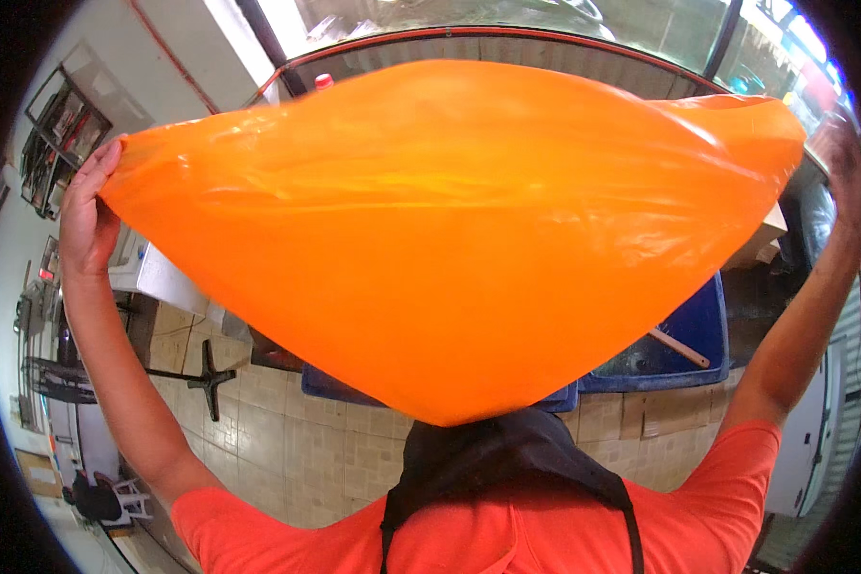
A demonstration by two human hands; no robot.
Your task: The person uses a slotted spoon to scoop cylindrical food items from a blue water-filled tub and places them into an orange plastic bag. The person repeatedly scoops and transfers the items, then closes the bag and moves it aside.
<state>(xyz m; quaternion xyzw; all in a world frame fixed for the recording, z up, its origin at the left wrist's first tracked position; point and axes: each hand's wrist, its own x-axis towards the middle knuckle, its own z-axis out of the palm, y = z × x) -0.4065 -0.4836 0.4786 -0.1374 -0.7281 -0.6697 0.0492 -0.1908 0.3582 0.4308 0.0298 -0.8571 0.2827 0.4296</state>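
A large sheet or bag of shiny orange plastic (pixel 445 237) is spread across the view in front of my chest. My left hand (pixel 92 208) pinches its left corner between thumb and fingers. At the far right, my right hand (pixel 841 161) is raised beside the plastic's right end and blurred; whether its fingers grip the edge cannot be told. The lower point of the plastic hangs over the black apron (pixel 502 459) I wear. Behind it, much of the worktop area is hidden.
Blue plastic tubs (pixel 719 323) show below the plastic, one with a wooden handle (pixel 680 348) in it. A white table (pixel 161 276) and a black cross-shaped stand base (pixel 211 378) are on the left. A cardboard box (pixel 764 233) is at right. A red-capped bottle (pixel 323 82) stands behind.
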